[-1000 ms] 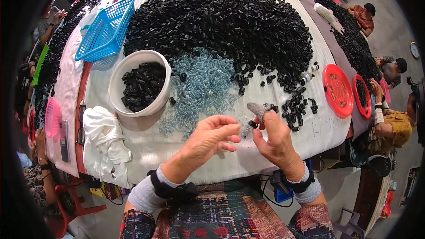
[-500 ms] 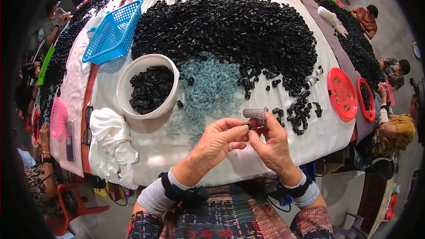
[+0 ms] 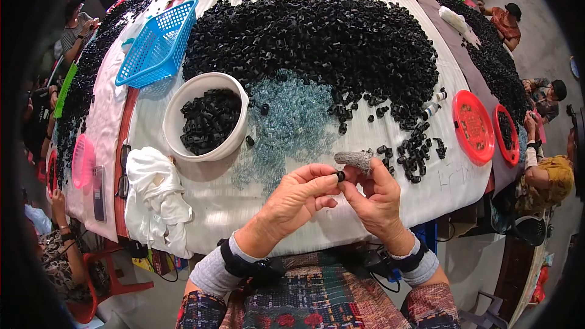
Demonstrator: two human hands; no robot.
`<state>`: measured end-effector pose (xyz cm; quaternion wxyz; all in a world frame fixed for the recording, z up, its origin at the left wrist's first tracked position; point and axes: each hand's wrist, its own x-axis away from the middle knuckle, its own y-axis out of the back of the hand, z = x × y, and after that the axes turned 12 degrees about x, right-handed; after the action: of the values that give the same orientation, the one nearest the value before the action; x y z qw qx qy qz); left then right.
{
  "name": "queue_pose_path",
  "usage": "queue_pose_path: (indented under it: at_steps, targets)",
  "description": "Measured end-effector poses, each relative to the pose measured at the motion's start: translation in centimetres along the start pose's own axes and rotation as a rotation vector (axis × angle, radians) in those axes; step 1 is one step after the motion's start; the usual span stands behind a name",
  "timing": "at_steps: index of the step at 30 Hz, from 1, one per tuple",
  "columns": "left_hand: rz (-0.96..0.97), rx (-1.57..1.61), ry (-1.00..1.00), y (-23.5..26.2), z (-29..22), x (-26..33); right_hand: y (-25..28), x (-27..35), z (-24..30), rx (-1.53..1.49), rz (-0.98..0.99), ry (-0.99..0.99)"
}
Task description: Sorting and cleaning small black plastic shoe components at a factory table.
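Observation:
In front of me, above the near part of the white-covered table, both hands meet at a small black plastic part (image 3: 340, 176). My left hand (image 3: 292, 200) pinches it between thumb and forefinger. From the other side, the thumb of my right hand (image 3: 379, 206) presses against it; the right fingers are partly hidden. A grey knitted finger cover (image 3: 354, 159) is on a right-hand finger pointing left. Just beyond my hands lie small clear bluish pieces (image 3: 291, 119), spread in a patch. Behind them is a wide heap of black plastic parts (image 3: 317, 39).
A white bowl (image 3: 227, 149) with black parts inside stands left of the clear pieces. A blue basket (image 3: 141, 73) is farther left, a crumpled white cloth (image 3: 152, 192) nearer. Toward the right are loose black parts (image 3: 414, 152) and a red round tray (image 3: 473, 128). Other people sit along both sides.
The hands stay together at nearly the same spot. The black part shows more fully between the fingertips, and the right-hand finger with the grey cover has shifted slightly.

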<state>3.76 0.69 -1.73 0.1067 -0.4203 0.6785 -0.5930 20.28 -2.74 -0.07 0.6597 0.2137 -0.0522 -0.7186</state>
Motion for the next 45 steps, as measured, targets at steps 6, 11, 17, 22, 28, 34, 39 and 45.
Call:
queue_pose_path:
  at_steps: [6,11,17,22,28,34,39,45]
  targets:
    - [0.018,-0.021,0.03,0.3,-0.5,0.3,0.8,-0.3,0.8,-0.108,0.142,-0.185]
    - [-0.003,-0.085,-0.038,-0.1,-1.1,0.8,1.6,-0.5,1.4,-0.106,0.132,-0.192]
    - [0.049,-0.104,-0.043,-0.3,-0.8,0.9,0.2,-0.1,1.8,-0.257,-0.007,-0.093]
    - [0.059,-0.119,-0.08,0.6,-0.5,0.8,-0.1,-0.2,1.1,-0.232,-0.01,-0.055]
    - [-0.013,-0.287,-0.016,-0.3,-0.6,1.1,-0.2,0.1,0.3,-0.25,0.034,-0.103]
    - [-0.026,-0.217,-0.083,0.3,-0.4,1.0,-0.2,-0.1,0.9,-0.258,-0.004,-0.117]
    - [0.012,-0.237,-0.13,0.4,-0.5,1.1,-0.3,-0.4,0.3,-0.065,0.002,0.069]
    - [-0.024,-0.371,-0.167,-0.4,-0.7,1.1,-0.5,-0.5,0.2,0.018,-0.069,0.067]
